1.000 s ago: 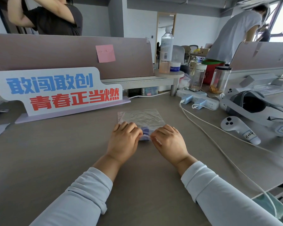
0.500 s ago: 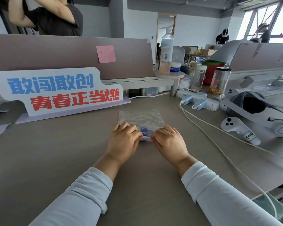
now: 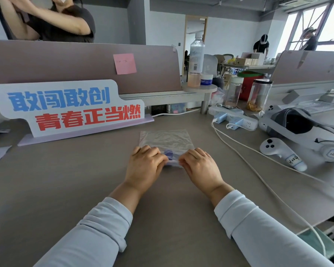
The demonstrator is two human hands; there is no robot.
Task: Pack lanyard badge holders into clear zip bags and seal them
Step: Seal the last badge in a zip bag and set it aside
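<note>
one bag: clear zip bag lies flat on the desk, centre, mouth edge toward the person.
contents: a purple-blue item, likely the lanyard badge holder, shows between the hands just inside the near edge; the rest is hidden.
left hand: fingers curled and closed on the near-left edge of the bag, pinning it to the desk.
right hand: fingers curled and closed on the near-right edge; thumb hidden.
reason for hold: judged to be pressing the zip strip shut from both sides.
seal: cannot tell whether closed.
surroundings: slogan sign behind; white cable and controller to the right, well apart.
</note>
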